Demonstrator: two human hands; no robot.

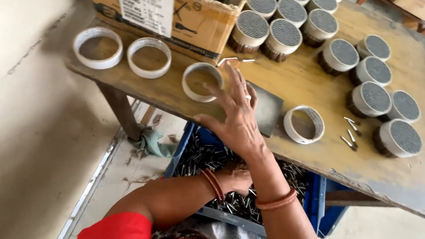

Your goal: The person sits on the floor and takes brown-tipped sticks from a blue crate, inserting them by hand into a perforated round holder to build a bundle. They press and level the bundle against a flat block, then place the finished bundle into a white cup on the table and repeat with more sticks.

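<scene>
My right hand (235, 114) is stretched over the front edge of the wooden table (411, 177), palm down with fingers spread. Its fingertips are beside an empty white ring (202, 81), and it partly covers a dark flat plate (269, 108). My left hand (235, 176) is lower, inside a blue crate (319, 194) full of several thin metal pins. My right forearm crosses over it, so its grip is hidden. Both wrists wear bangles.
Two more empty white rings (97, 47) (149, 57) lie at the left, and another (304, 124) to the right of the plate. Several mesh-topped filled rings (368, 98) stand at the back and right. A few loose pins (352, 133) lie nearby. A cardboard box (156, 4) sits at the back left.
</scene>
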